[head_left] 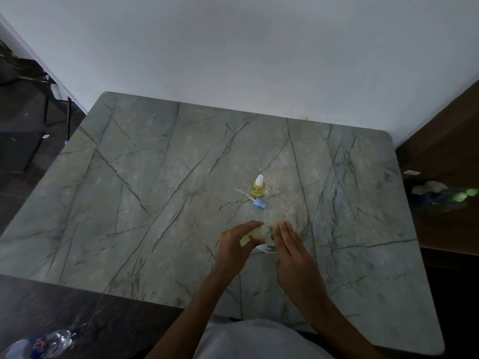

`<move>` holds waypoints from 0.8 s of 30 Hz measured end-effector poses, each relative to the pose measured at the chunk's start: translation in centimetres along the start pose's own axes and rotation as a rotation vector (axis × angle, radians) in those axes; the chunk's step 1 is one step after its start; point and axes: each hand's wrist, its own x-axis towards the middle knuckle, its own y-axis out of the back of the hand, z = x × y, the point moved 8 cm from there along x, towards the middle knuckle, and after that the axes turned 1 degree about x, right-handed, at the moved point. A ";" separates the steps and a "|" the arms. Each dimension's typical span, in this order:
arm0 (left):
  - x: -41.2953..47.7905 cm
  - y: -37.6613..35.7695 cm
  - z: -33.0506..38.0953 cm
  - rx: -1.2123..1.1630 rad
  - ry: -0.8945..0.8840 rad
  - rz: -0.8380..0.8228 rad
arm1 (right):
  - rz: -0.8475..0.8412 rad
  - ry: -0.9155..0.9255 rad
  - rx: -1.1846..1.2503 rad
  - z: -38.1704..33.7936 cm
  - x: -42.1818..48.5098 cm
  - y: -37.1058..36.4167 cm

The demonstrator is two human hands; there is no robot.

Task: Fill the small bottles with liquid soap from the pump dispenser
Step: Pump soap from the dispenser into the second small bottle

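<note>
A small clear bottle (pixel 258 189) with yellow liquid and a white cap stands upright on the grey marble table (pixel 155 177). Just in front of it lies a blue pump cap with a thin white tube (pixel 259 203). Nearer to me, my left hand (pixel 234 246) grips a small bottle of pale yellow liquid (pixel 255 235), tilted toward the right. My right hand (pixel 290 244) rests flat over the soap dispenser (pixel 268 243), of which only a white base and green bits show. The dispenser's top is hidden under my palm.
A white wall runs behind the table. A dark wooden surface (pixel 445 156) with some pale and green items (pixel 440 193) lies at the right. A crumpled plastic water bottle (pixel 46 343) lies on the dark floor at the lower left.
</note>
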 end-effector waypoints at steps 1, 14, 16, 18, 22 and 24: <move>0.0 0.0 0.1 0.000 -0.004 0.003 | -0.004 -0.003 0.011 -0.1 0.0 0.0; -0.4 -0.3 -0.3 0.010 0.006 -0.009 | -0.012 -0.005 0.057 0.0 -0.7 -0.5; -0.3 -0.3 -0.1 0.008 -0.001 -0.013 | -0.023 -0.010 0.062 0.1 -0.8 -0.7; -0.3 -0.2 0.0 0.006 -0.008 -0.014 | -0.031 -0.019 0.074 0.2 -0.7 -0.7; -0.3 0.0 0.2 0.002 -0.008 -0.009 | -0.042 -0.026 0.059 0.1 -0.3 -0.3; -0.3 0.0 0.2 0.001 -0.010 -0.010 | -0.050 -0.030 0.029 0.0 -0.3 -0.1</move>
